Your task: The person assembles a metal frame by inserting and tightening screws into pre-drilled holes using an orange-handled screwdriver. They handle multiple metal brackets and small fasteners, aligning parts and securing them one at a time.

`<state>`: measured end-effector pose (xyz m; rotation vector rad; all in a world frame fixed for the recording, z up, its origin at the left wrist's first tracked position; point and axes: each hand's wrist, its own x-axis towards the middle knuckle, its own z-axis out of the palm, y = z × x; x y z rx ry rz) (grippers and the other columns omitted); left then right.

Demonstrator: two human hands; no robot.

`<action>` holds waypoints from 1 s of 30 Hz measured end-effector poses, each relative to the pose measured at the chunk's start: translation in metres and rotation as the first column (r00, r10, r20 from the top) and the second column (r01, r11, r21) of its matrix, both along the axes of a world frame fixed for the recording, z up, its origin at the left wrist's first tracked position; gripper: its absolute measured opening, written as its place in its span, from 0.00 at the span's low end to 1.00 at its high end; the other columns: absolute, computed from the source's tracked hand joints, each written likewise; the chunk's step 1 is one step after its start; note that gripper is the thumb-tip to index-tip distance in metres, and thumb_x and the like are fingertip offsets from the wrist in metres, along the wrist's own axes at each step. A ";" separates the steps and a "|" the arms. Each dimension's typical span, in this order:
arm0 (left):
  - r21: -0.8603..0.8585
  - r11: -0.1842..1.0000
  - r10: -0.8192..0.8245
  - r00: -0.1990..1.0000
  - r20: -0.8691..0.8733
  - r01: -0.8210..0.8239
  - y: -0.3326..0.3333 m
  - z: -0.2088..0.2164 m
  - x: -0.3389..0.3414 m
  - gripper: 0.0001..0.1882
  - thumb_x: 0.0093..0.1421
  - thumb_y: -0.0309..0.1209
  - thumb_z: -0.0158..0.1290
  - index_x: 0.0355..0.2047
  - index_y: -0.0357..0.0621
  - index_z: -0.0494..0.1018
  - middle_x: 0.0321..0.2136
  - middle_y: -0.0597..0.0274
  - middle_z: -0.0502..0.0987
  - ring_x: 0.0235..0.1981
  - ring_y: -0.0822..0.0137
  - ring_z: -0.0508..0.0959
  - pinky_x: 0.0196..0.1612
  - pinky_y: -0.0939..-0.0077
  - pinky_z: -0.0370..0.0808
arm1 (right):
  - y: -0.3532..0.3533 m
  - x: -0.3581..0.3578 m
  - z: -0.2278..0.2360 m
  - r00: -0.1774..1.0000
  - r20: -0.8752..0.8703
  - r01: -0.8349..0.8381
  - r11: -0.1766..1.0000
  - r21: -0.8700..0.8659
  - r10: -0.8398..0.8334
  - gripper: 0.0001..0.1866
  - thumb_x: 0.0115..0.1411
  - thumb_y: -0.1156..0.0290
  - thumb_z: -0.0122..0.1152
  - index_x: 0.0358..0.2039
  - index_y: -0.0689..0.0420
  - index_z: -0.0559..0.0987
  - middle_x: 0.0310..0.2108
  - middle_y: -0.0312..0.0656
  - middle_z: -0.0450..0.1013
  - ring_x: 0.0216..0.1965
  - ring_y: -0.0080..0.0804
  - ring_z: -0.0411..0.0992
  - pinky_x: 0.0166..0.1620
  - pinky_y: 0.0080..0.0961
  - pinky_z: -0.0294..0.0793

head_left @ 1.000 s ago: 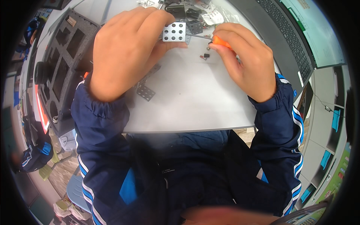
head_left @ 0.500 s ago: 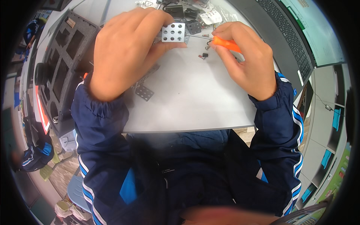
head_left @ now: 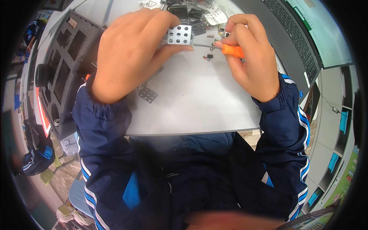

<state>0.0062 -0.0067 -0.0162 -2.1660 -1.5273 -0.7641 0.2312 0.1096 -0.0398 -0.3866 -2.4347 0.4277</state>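
Between thumb and fingers, my left hand point(head_left: 132, 50) grips a silver perforated metal bracket point(head_left: 179, 35) near the far side of the table. My right hand point(head_left: 253, 57) is closed around a screwdriver with an orange handle point(head_left: 232, 50). The thin metal shaft point(head_left: 205, 45) points left, its tip close to the bracket's right edge; whether they touch I cannot tell. Part of the bracket is hidden behind my left fingers. A grey perforated plate point(head_left: 147, 95) lies on the table below my left wrist. Small screws and a black piece point(head_left: 209, 56) lie between my hands.
An open black case with grey foam cutouts point(head_left: 74, 44) stands at the left. A laptop point(head_left: 293, 42) occupies the right side. Behind my hands are a clear plastic bag point(head_left: 230, 11), dark metal parts point(head_left: 197, 27) and loose screws. The white table's point(head_left: 191, 111) front edge runs close to my body.
The screwdriver has tilted and shifted slightly down, and my right fingers have changed their hold on its handle. The bracket has moved a little to the right and down with my left hand.
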 end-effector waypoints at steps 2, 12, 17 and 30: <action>-0.009 1.000 -0.012 1.000 0.010 0.012 0.000 0.000 0.000 0.22 0.47 0.36 0.73 0.38 0.41 0.77 0.30 0.58 0.78 0.30 0.55 0.78 0.34 0.66 0.74 | -0.003 -0.001 -0.001 1.000 0.008 0.021 0.999 -0.033 -0.021 0.11 0.57 0.81 0.68 0.38 0.62 0.76 0.42 0.44 0.71 0.37 0.39 0.73 0.42 0.29 0.74; 0.006 1.000 0.009 1.000 0.005 -0.009 0.000 0.000 0.001 0.22 0.48 0.36 0.73 0.39 0.40 0.77 0.30 0.58 0.77 0.30 0.55 0.78 0.34 0.66 0.74 | -0.004 -0.002 0.003 0.999 -0.052 -0.019 0.930 -0.367 0.000 0.09 0.71 0.67 0.58 0.45 0.60 0.78 0.32 0.37 0.74 0.30 0.24 0.69 0.37 0.21 0.70; 0.035 0.999 -0.007 1.000 0.018 0.006 0.001 -0.001 0.000 0.22 0.48 0.34 0.73 0.39 0.40 0.77 0.30 0.58 0.77 0.30 0.56 0.78 0.33 0.67 0.74 | -0.002 0.000 0.008 0.999 0.035 -0.029 0.947 -0.321 0.042 0.09 0.71 0.70 0.59 0.44 0.62 0.80 0.34 0.39 0.79 0.34 0.24 0.75 0.41 0.20 0.73; 0.002 1.000 -0.023 1.000 0.017 0.023 0.000 0.000 -0.001 0.21 0.47 0.34 0.73 0.38 0.41 0.77 0.31 0.59 0.78 0.31 0.56 0.78 0.34 0.66 0.73 | 0.001 -0.005 -0.008 0.990 -0.109 -0.122 0.914 -0.387 0.086 0.09 0.68 0.65 0.62 0.39 0.56 0.82 0.25 0.39 0.76 0.26 0.29 0.74 0.32 0.23 0.72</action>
